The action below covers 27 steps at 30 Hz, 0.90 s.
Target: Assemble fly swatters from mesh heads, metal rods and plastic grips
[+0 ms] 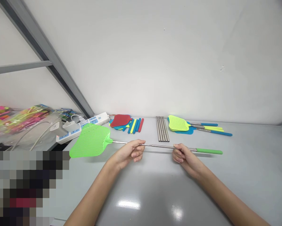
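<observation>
A green fly swatter (91, 141) with a metal telescopic rod is held sideways above the grey table (141, 188). My left hand (132, 152) is closed round the rod, on the side of the perforated head. My right hand (182, 157) grips the same rod further right, close to the green handle (209, 151). Between the two hands a stretch of the metal rod is bare. Beyond them lie several metal tubes (163, 129) side by side. Right of these is a pile of swatters (178, 123) with rods and coloured handles.
Red and blue swatter heads (120, 121) are stacked at the back, beside several loose coloured handles (135, 125). A white power strip (96, 120) with plugs and cables lies at the left. Bagged colourful items (30, 117) sit further left. A white wall (169, 62) closes off the back.
</observation>
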Each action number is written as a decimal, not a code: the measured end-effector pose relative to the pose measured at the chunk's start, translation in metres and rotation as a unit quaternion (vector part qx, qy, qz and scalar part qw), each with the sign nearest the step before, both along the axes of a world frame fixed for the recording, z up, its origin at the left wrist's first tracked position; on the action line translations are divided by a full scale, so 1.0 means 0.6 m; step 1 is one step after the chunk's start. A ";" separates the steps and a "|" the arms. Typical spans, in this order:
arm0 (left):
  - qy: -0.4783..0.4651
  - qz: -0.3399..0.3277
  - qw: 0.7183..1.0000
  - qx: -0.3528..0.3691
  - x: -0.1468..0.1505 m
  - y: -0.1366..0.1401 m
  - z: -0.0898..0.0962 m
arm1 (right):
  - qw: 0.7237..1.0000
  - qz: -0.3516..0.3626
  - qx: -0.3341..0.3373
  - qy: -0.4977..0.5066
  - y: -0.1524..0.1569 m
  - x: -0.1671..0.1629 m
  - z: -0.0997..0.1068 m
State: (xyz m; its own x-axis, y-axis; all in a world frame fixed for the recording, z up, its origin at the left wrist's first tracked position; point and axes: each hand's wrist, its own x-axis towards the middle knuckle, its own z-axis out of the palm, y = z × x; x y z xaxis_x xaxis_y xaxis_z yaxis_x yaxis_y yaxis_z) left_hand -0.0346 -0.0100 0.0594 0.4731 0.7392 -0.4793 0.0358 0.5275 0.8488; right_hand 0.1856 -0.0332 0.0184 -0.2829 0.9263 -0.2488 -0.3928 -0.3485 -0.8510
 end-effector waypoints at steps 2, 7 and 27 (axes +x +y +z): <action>-0.006 0.001 1.000 -0.005 0.000 0.001 -0.003 | 1.000 -0.003 -0.003 0.003 0.001 0.000 -0.001; -0.031 0.025 0.999 -0.025 0.012 0.004 -0.022 | 0.999 -0.013 -0.027 0.016 0.007 0.004 -0.008; -0.098 0.045 0.993 0.046 0.033 0.009 -0.069 | 0.996 -0.024 -0.038 0.077 0.011 0.018 -0.024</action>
State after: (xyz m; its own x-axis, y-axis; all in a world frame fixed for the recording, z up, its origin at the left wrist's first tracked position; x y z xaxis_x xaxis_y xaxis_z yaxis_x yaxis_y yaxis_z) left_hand -0.0149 -0.0046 0.0182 0.4801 0.8194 -0.3131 -0.1783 0.4407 0.8798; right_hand 0.1963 -0.0264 0.0042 -0.2796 0.9197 -0.2757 -0.5342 -0.3876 -0.7513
